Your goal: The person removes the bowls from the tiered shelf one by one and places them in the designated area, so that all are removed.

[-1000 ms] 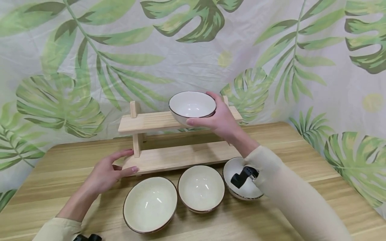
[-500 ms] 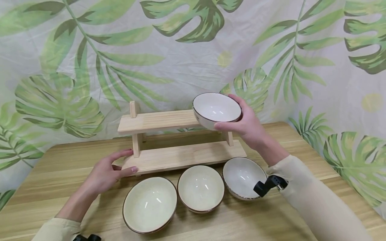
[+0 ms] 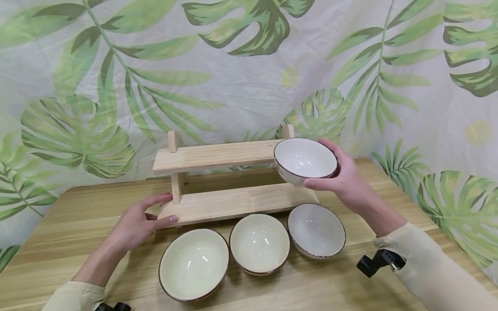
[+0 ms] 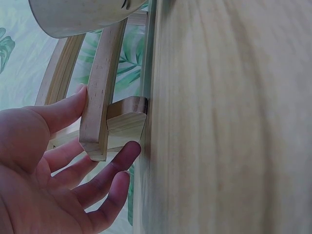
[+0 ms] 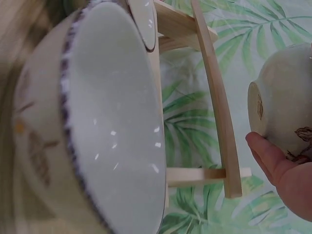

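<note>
My right hand (image 3: 348,183) grips a white bowl (image 3: 305,159) with a thin dark rim, thumb on its near side and fingers behind. This bowl is held in the air by the right end of a two-tier wooden shelf (image 3: 218,156). In the right wrist view the underside of the held bowl (image 5: 287,92) shows a brown leaf pattern. At the shelf's lower left end, my left hand (image 3: 136,222) holds the board between thumb and fingers. The left wrist view shows the thumb of that hand (image 4: 53,170) against the lower board (image 4: 97,97).
Before the shelf, a large cream bowl (image 3: 194,264), a smaller cream bowl (image 3: 260,244) and a white bowl (image 3: 317,230) stand in a row on the wooden table (image 3: 97,203). A leaf-patterned cloth (image 3: 241,86) hangs behind the table.
My right hand has carried its bowl from above the top tier to the right, then lower and nearer, past the shelf's right end. The left hand has stayed in place.
</note>
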Tool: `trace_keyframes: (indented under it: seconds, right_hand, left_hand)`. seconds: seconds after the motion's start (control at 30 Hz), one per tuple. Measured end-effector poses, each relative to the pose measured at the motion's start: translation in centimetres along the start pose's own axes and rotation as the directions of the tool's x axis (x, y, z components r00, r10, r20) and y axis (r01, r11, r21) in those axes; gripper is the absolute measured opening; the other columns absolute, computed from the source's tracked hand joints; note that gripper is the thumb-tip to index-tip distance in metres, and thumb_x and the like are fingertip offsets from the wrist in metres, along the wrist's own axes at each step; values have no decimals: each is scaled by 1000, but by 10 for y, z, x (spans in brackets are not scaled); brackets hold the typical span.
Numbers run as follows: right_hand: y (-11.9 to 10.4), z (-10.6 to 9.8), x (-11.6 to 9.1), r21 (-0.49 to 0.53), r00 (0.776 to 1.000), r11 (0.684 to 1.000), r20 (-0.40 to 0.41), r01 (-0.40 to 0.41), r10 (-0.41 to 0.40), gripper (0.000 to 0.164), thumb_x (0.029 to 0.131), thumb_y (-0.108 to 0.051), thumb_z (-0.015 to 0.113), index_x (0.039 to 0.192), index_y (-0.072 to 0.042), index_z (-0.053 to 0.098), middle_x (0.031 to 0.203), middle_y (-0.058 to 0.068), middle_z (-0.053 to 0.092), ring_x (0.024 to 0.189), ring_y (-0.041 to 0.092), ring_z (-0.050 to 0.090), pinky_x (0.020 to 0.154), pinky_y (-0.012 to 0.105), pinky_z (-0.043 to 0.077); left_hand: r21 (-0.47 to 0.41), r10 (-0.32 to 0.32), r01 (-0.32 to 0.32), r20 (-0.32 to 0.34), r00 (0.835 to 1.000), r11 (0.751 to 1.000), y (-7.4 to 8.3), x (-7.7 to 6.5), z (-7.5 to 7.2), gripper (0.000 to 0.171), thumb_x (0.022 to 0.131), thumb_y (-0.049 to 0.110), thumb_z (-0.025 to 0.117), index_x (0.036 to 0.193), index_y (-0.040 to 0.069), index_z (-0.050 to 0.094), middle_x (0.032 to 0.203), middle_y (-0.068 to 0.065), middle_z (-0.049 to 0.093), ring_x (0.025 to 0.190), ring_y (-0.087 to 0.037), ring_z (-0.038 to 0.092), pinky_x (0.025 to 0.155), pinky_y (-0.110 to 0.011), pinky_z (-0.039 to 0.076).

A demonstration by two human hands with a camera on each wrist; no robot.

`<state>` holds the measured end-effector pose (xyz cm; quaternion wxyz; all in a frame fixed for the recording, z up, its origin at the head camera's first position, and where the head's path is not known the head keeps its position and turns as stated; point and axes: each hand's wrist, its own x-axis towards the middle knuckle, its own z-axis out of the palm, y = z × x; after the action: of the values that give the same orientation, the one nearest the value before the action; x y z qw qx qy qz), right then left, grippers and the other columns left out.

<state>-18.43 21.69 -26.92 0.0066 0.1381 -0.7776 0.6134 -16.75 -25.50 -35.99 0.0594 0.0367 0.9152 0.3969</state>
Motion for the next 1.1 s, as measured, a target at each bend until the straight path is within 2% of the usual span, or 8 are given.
trace_keyframes:
  seconds: [0.2, 0.5, 0.77, 1.1]
  right_hand:
    - [12, -17, -17, 41, 1000, 999, -25, 10, -9, 103, 85, 7, 81, 167, -5, 20, 156, 21, 37, 118, 9, 61, 92, 16, 55]
    - [36, -43, -37, 92, 999, 996, -31, 20, -17, 103, 85, 14, 76, 167, -2, 16, 149, 7, 38, 119, 8, 60, 91, 17, 56]
    - [60, -61, -50, 113, 996, 990, -22, 87, -85, 89, 83, 20, 73, 157, -10, 34, 141, 4, 47, 113, 8, 65, 87, 18, 58]
    - [87, -83, -63, 59, 1000, 998, -28, -1, 3, 93, 86, 16, 74, 161, -5, 23, 139, 0, 47, 114, 3, 64, 90, 16, 56]
  left_hand:
    - [1, 0, 0, -5, 1000, 1000, 0, 0, 0, 80, 95, 39, 81, 160, 9, 46, 157, -38, 44, 113, -37, 75, 74, -33, 55]
    - [8, -9, 9, 3, 1000, 1000, 1, -1, -1, 81, 95, 41, 81, 161, 9, 45, 157, -38, 45, 114, -38, 75, 75, -33, 55]
    - [1, -3, 3, 8, 1000, 1000, 1, 0, -1, 82, 95, 41, 81, 162, 9, 44, 159, -38, 42, 114, -38, 75, 75, -33, 56]
    - [-7, 4, -4, 5, 1000, 1000, 0, 0, -1, 81, 96, 39, 81, 161, 8, 45, 159, -37, 43, 112, -37, 76, 75, -33, 56]
